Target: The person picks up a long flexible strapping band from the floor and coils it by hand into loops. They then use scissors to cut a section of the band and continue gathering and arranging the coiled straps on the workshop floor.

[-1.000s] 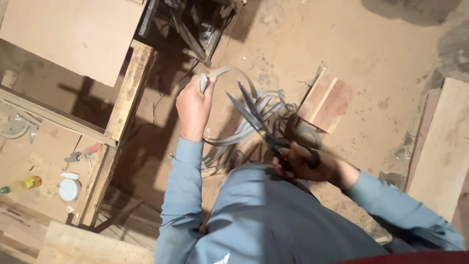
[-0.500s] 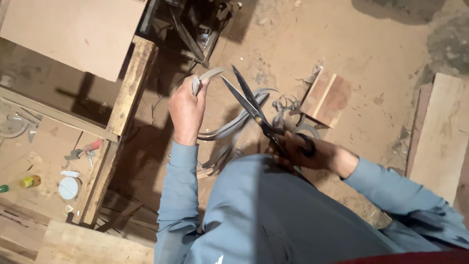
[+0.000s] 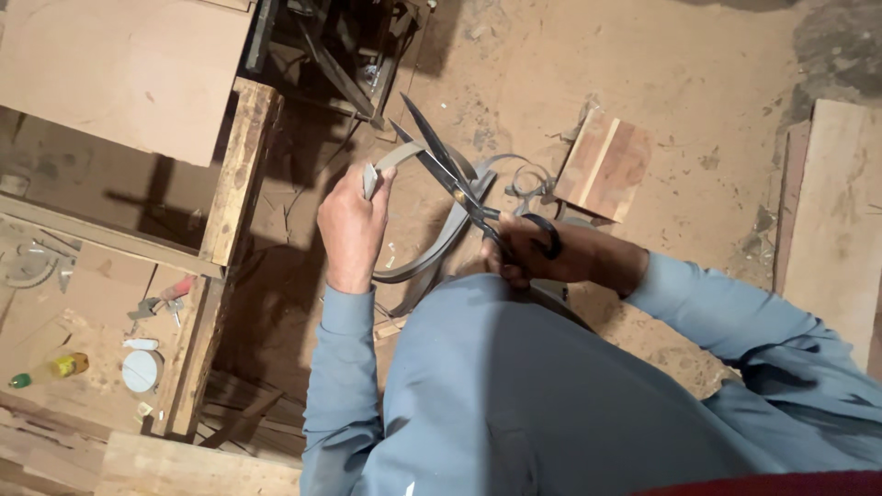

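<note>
Left hand point(image 3: 352, 225) grip pinches the grey strip point(image 3: 432, 248) end, holding it taut across the open blades. Right hand point(image 3: 542, 253) grip closes through the black shears point(image 3: 450, 174) handles, positioned to cut.

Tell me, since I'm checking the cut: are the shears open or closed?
Open: the shears' two blades spread apart in a V around the strip.

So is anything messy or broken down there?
Nothing looks broken. The floor is dusty, with curled strip offcuts lying loose beside a wood block. The left hand holds a bent strip; the right hand holds open shears.
</note>
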